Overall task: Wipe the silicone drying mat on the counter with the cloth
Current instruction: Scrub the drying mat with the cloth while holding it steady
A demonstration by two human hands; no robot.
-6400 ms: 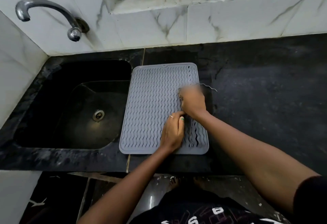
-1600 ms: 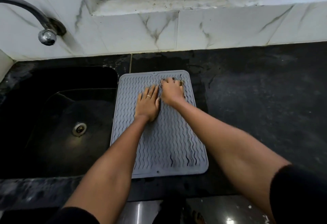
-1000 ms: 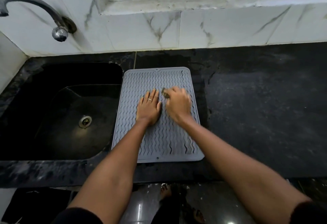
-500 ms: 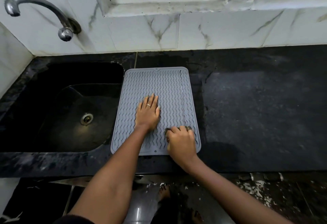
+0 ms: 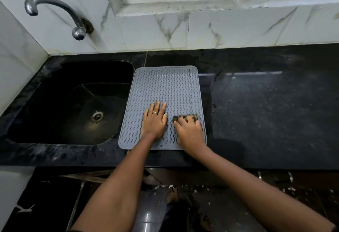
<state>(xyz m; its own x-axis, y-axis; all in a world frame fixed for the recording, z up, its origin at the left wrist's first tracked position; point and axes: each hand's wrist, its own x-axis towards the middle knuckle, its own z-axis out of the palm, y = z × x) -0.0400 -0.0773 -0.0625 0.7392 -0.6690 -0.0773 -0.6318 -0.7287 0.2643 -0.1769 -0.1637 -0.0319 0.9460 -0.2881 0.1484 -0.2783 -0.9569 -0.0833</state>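
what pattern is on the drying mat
Grey silicone drying mat has rows of wavy raised ridges; head view.

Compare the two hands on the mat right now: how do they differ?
The left hand lies flat with straight fingers, pressing the mat; the right hand has curled fingers gripping the cloth. The left wears a ring; the right shows none. Left sits mid-mat, right near its right edge. Both rest on the mat's near half.
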